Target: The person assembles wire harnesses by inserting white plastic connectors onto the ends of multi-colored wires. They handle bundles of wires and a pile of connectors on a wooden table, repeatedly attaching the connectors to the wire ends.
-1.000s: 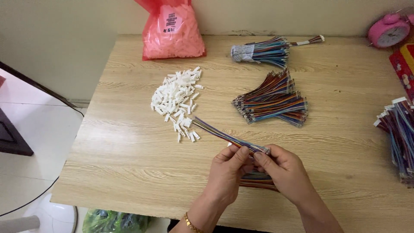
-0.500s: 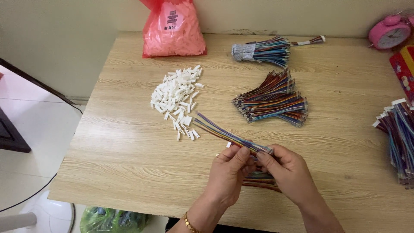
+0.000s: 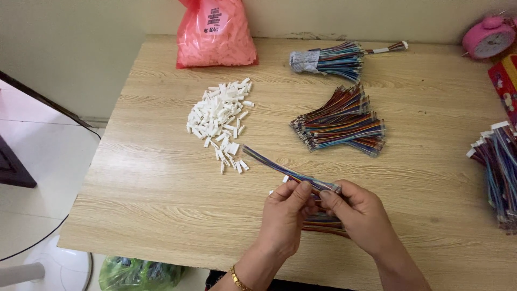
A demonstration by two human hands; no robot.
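Both my hands work together at the near edge of a wooden table [image 3: 151, 178]. My left hand [image 3: 285, 215] and my right hand [image 3: 361, 215] pinch one end of a flat multicoloured ribbon wire [image 3: 269, 161], which sticks out up and to the left toward a pile of small white plastic connectors [image 3: 218, 121]. A small bunch of the same coloured wires [image 3: 323, 222] lies on the table under my hands, partly hidden by them. Whether a connector sits between my fingertips is not visible.
A loose fan of coloured wires [image 3: 342, 123] lies mid-table, a taped bundle [image 3: 328, 58] behind it. A pink bag of white parts [image 3: 215, 35] stands at the back. More wires with white ends [image 3: 498, 167] lie at the right edge, near a pink alarm clock [image 3: 490, 37].
My hands stay in the same spot, fingers shifting slightly on the wire's end. The wire's free end has tipped a little lower toward the connector pile.
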